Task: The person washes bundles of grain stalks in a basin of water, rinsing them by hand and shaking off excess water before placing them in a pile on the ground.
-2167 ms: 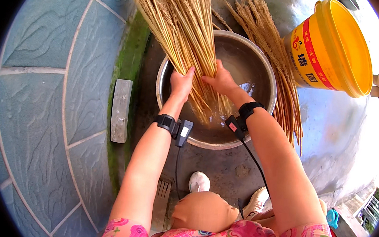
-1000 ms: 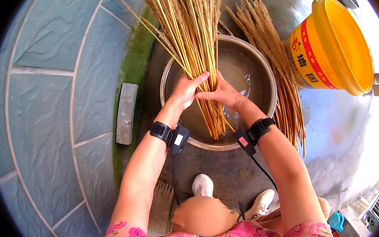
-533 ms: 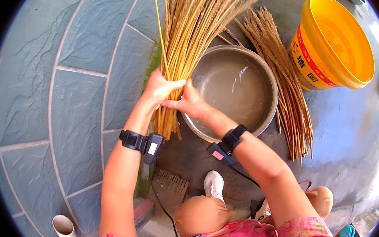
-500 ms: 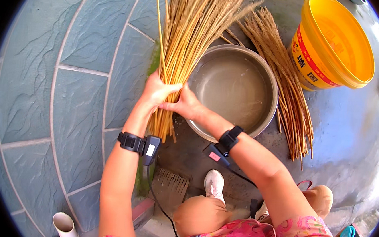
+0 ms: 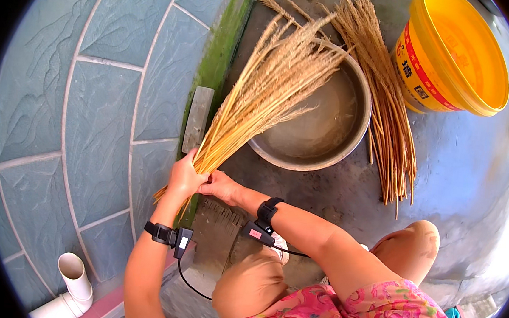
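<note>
Grass bunch [image 5: 272, 91] moved lower, its tops hiding one edge of the bowl [image 5: 308, 166].
Left hand [image 5: 185, 176] squeezed the stems; right hand [image 5: 223, 187] grip was too covered to tell. Floor [image 5: 323, 191] showed beside the bowl.

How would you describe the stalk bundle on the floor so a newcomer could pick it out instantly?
Start from the big yellow bucket at the upper right; left of it sits a round metal basin. Between them, on the floor, lies the stalk bundle. Unlike the held bundle in the left hand, it lies untouched, its stems browner.
</note>
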A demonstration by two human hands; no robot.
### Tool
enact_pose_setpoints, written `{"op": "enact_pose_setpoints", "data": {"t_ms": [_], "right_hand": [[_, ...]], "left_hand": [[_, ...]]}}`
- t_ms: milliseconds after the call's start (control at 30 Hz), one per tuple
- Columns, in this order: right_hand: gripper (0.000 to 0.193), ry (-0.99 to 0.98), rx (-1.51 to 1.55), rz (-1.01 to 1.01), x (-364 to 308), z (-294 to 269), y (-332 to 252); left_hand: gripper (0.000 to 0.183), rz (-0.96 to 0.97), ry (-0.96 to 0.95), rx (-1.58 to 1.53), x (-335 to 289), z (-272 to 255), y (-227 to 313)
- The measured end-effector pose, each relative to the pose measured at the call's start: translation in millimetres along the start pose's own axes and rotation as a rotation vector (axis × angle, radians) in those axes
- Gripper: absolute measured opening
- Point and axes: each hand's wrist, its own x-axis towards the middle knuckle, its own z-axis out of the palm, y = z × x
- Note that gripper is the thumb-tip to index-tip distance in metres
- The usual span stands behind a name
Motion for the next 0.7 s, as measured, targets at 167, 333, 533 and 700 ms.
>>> {"op": "enact_pose_setpoints", "data": {"t_ms": [167,333,533,700], "right_hand": [[0.059,0.039,0.177,0.08,-7,-8,9],[0.073,0.054,0.259,-0.086,-12,-20,-15],[0.056,0.089,0.49,-0.16,-14,-34,-47],[0.057,0.209,0.488,-0.235,15,-16,-59]], "left_hand": [[0.047,0.064,0.065,0.088,-7,26,-7],[0.052,0.185,0.091,0.151,8,31,0],[0.054,0.186,0.15,0.323,16,24,11],[0.05,0.211,0.448,0.548,28,34,7]]}}
